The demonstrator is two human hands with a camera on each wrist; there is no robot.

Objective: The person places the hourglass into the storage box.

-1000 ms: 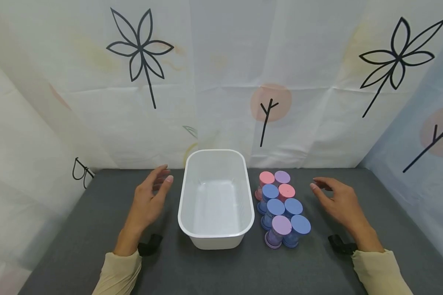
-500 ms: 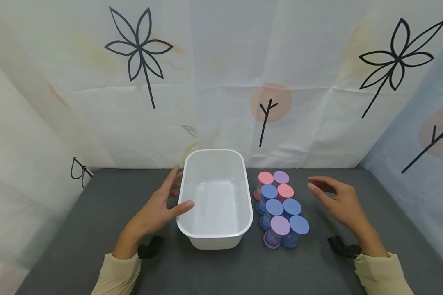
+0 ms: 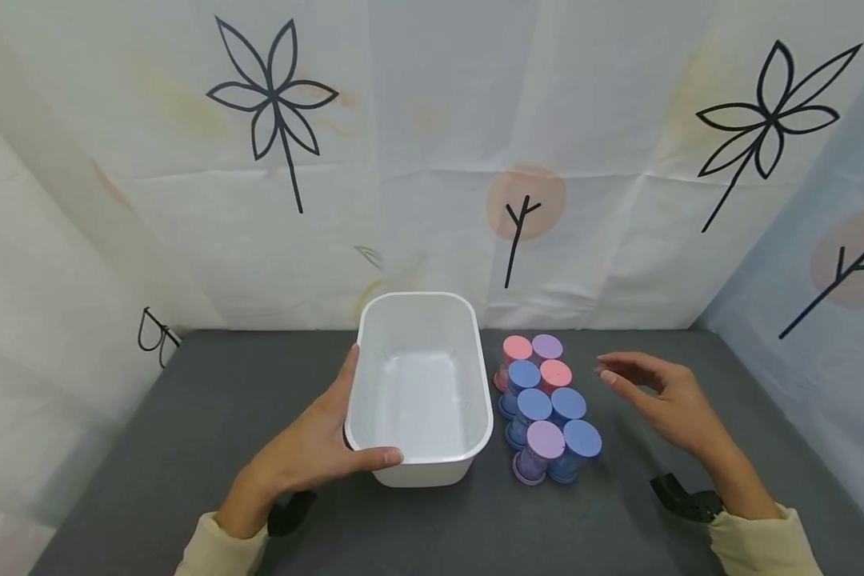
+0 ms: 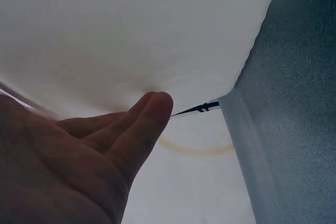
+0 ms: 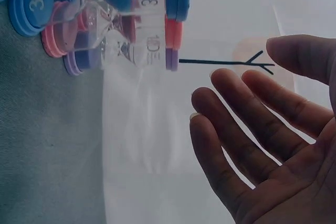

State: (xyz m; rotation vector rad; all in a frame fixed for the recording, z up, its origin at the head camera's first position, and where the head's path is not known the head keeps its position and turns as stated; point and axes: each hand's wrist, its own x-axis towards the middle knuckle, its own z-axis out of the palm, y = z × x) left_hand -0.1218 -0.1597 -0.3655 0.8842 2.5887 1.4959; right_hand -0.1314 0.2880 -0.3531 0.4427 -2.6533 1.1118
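Note:
A white plastic bin [image 3: 425,400] sits mid-table, with bare walls and floor inside. My left hand [image 3: 317,448] touches its near left corner, thumb reaching along the front rim and fingers along the left outer side. In the left wrist view, the straight fingers [image 4: 142,121] lie against the bin's wall [image 4: 131,35]. My right hand [image 3: 673,400] hovers to the right of several sand timers with nothing in it, its fingers loosely bent and apart. Among the timers are a near purple-capped timer [image 3: 545,440], a blue-capped timer [image 3: 582,438] and a pink-capped timer [image 3: 555,374].
The timers stand upright in two close rows right of the bin, some marked 30 or 10. Dark grey cloth [image 3: 187,448] covers the table. A white printed curtain [image 3: 425,160] hangs behind and along both sides. Each wrist wears a black camera strap.
My left hand has moved right, from beside the bin to touching its near left corner. My right hand has shifted slightly toward me. The bin and timers stay in place.

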